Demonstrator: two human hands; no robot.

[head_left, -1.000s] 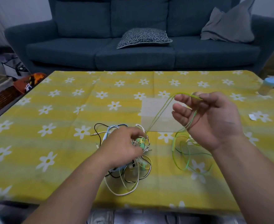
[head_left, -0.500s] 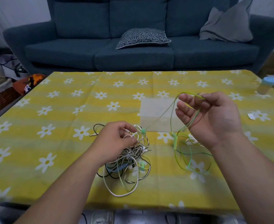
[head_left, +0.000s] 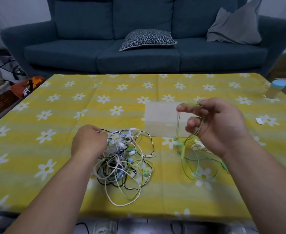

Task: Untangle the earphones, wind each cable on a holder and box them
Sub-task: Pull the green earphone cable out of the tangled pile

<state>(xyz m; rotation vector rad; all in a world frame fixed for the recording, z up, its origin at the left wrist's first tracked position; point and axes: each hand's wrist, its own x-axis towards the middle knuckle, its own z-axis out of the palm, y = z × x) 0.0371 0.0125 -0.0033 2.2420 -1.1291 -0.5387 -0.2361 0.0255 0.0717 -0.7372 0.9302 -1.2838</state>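
A tangle of white, black, blue and green earphone cables (head_left: 127, 159) lies on the yellow flowered tablecloth (head_left: 54, 115) near the front edge. My left hand (head_left: 88, 141) grips the tangle at its upper left. A green earphone cable (head_left: 194, 166) lies looped on the cloth to the right, apart from the tangle. My right hand (head_left: 218, 125) is raised above it, with the green cable draped over its spread fingers and pinched at the thumb. A pale flat box (head_left: 160, 122) sits just behind, between the hands. A white piece (head_left: 199, 144) peeks out under my right hand.
A small container with a blue lid (head_left: 274, 89) stands at the table's right edge, and a paper scrap (head_left: 259, 120) lies near it. A dark blue sofa (head_left: 139, 53) with cushions faces the table. Bags and an orange item (head_left: 27, 85) sit on the floor at left.
The green earphone has come free of the tangle; its buds now hang below my right hand. My left hand has shifted left and closed on the tangle's upper left side.
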